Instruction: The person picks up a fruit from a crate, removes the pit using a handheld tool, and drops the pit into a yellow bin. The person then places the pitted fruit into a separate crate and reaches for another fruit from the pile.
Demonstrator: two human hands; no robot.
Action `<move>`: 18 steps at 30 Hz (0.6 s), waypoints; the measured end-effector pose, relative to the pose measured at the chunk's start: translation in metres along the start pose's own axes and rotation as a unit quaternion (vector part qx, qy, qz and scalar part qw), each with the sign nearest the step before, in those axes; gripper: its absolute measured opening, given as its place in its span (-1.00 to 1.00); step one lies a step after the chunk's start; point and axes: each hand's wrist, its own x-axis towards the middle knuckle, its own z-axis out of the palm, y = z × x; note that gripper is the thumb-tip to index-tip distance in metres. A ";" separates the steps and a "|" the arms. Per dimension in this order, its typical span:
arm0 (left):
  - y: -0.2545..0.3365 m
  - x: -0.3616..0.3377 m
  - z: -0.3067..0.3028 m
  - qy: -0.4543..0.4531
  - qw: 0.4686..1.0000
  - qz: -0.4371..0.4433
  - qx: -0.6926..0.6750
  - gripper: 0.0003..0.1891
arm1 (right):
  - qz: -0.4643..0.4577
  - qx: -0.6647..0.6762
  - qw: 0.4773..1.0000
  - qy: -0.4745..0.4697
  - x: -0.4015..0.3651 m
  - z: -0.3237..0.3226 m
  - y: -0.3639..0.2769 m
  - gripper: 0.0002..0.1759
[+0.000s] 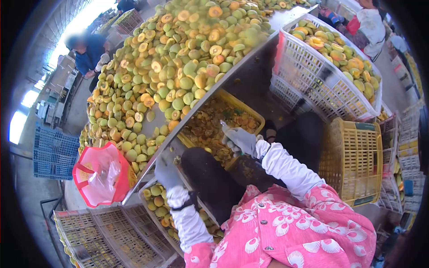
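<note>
My right hand, in a pale grey glove, is closed around a small tool with a shiny tip. It is above a yellow crate that holds brownish-orange scraps, perhaps pits. My left hand, also gloved, is blurred by the table's metal edge, over a crate of fruit beside my left leg. Its fingers are smeared, so I cannot make out whether it holds anything. On the table lies a large heap of halved stone fruit, green-yellow outside and orange inside.
A red-and-pink bag sits at the table's left corner. A white crate full of fruit halves stands at right, above a yellow crate. Blue crates and pale crates are stacked at left. A person is across the table.
</note>
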 end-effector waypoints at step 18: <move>0.042 0.260 0.150 -0.234 0.877 0.335 0.253 -0.45 | 0.050 0.088 0.990 0.101 0.032 -0.034 0.030 -0.73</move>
